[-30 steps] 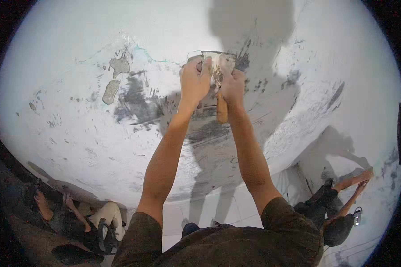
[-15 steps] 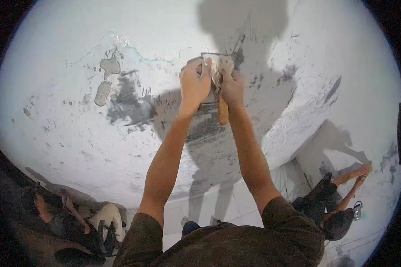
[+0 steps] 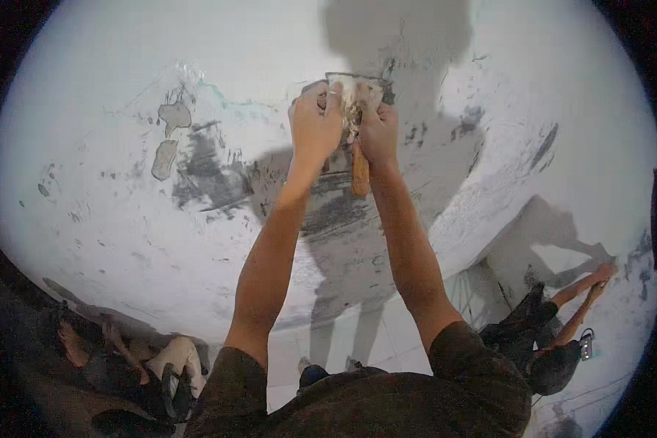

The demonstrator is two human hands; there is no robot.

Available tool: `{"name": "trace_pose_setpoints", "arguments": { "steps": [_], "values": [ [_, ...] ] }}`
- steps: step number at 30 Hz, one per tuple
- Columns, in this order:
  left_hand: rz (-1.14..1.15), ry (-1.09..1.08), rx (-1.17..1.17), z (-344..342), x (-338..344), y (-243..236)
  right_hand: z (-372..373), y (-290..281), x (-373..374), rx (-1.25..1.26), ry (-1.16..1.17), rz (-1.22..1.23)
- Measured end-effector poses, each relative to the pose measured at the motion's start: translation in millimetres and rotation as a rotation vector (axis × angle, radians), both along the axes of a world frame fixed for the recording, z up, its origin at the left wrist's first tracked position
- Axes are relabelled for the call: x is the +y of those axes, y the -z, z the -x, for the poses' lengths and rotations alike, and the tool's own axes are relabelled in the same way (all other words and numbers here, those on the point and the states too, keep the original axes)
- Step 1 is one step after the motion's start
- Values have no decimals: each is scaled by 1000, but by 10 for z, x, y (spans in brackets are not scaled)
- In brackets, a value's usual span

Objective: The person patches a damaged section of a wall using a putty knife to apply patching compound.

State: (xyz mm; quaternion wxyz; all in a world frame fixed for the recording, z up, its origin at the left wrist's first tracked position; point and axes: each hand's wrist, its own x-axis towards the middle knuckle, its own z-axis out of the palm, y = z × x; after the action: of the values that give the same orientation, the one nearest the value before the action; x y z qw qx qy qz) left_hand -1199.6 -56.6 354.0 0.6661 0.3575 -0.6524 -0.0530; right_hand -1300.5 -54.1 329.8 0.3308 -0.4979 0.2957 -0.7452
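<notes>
Both my hands are raised against the white, scuffed wall (image 3: 248, 197). My left hand (image 3: 316, 125) is closed on a metal scraper (image 3: 301, 89), whose form is mostly hidden by my fingers. My right hand (image 3: 378, 131) grips the blade of a putty knife (image 3: 349, 102) that is crusted with pale, lumpy filler; its wooden handle (image 3: 360, 169) points down between my forearms. The two tools meet, with my left thumb at the putty knife's blade.
Rough grey patches (image 3: 164, 159) mark the wall on the left. A person (image 3: 146, 372) in dark top and light trousers is at lower left. Another person (image 3: 547, 365) at lower right reaches to the wall. Pale floor tiles (image 3: 409, 343) show below my arms; shadows fall across the wall.
Compared with half a second ago, both my hands and the tools are a little higher on the wall. The grips look the same.
</notes>
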Motion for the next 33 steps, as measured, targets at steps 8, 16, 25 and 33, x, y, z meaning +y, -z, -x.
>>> {"name": "trace_pose_setpoints", "arguments": {
  "steps": [8, 16, 25, 33],
  "values": [
    [-18, 19, -30, -9, 39, 130, 51, 95, 16, 125, 115, -30],
    [-58, 85, 39, 107, 86, 244, 182, 296, -45, 92, 63, -70],
    [-150, 100, 10, 78, 55, 212, 135, 293, -68, 70, 106, -177],
    [-224, 52, -26, 51, 110, 285, 79, 333, -3, -36, 3, -68]
  ]
}}
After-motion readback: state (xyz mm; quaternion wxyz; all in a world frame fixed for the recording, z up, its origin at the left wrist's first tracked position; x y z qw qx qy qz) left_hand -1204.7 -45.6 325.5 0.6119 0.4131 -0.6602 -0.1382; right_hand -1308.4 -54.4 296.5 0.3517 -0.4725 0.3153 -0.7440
